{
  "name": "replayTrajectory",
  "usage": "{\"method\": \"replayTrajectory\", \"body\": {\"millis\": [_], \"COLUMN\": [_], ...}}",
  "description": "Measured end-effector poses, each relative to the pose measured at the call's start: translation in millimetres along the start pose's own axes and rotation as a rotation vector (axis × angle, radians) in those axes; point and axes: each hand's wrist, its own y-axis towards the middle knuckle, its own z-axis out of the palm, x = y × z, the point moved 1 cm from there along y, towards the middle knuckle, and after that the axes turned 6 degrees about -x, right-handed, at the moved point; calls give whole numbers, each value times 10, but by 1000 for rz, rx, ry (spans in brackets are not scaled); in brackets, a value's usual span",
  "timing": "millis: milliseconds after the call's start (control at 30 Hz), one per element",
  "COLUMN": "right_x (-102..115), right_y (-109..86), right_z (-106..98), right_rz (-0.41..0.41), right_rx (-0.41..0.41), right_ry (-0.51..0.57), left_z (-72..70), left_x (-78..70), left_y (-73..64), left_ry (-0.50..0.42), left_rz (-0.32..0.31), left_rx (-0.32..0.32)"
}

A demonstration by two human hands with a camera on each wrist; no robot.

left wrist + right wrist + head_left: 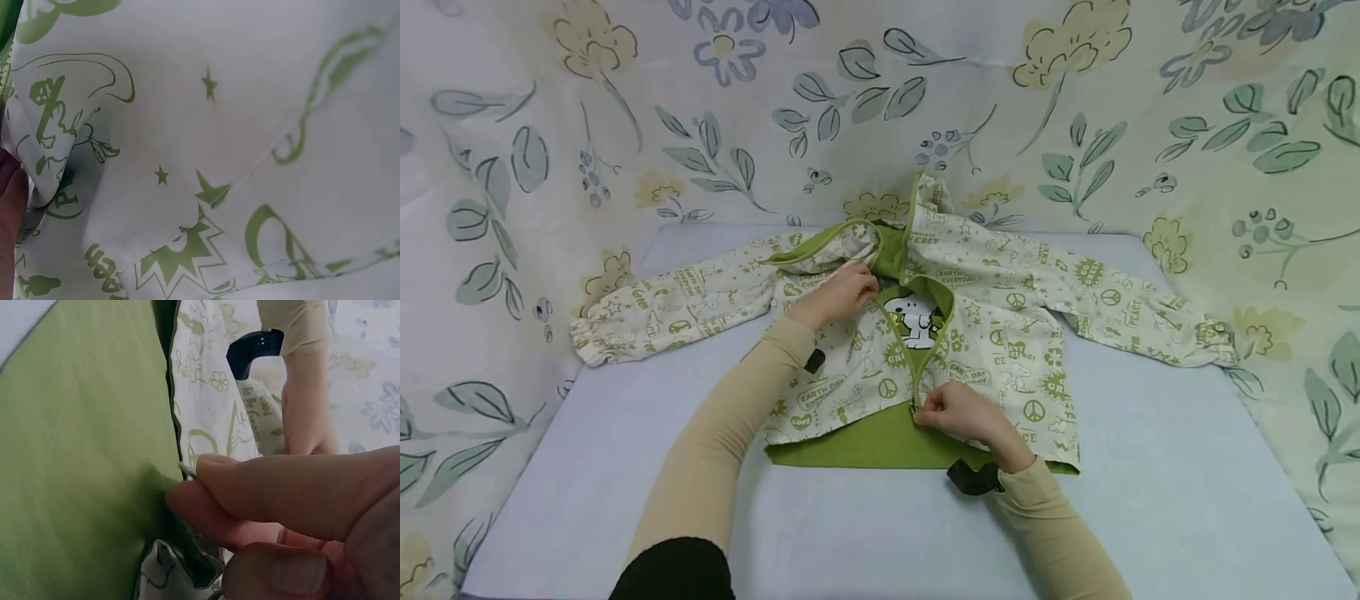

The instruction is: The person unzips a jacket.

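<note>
A white jacket [1000,358] with green print and a green lining lies spread on its back, sleeves out to both sides. Its two zipper edges form a V over the front, meeting low down near the hem. My left hand [842,293] grips the front panel by its zipper edge, just below the collar; in the left wrist view only part of that hand shows, at the left edge. At the bottom of the V, my right hand [958,412] pinches the zipper pull [186,469] between thumb and forefinger. Inside the opening shows a white cartoon dog patch [912,321].
The jacket lies on a pale table [1157,467]. Floral cloth [850,100] hangs behind and along both sides. The left sleeve [677,296] and right sleeve [1138,312], as seen from the head, reach toward the table's sides. A dark wrist mount [974,477] sits on my right wrist.
</note>
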Motion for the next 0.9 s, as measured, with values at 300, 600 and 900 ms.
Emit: {"method": "replayTrajectory", "body": {"millis": [300,600,900], "right_x": [30,64,-79], "right_y": [-21,-34,-82], "right_z": [-2,-10,-270], "right_rz": [-27,1,-14], "right_rx": [20,2,26], "right_ry": [-48,-188,-32], "left_z": [35,103,73], "left_x": [-47,-86,-75], "left_y": [-29,-84,-233], "left_ry": [-38,-41,-105], "left_rz": [3,-17,-70], "left_rx": [2,13,42]}}
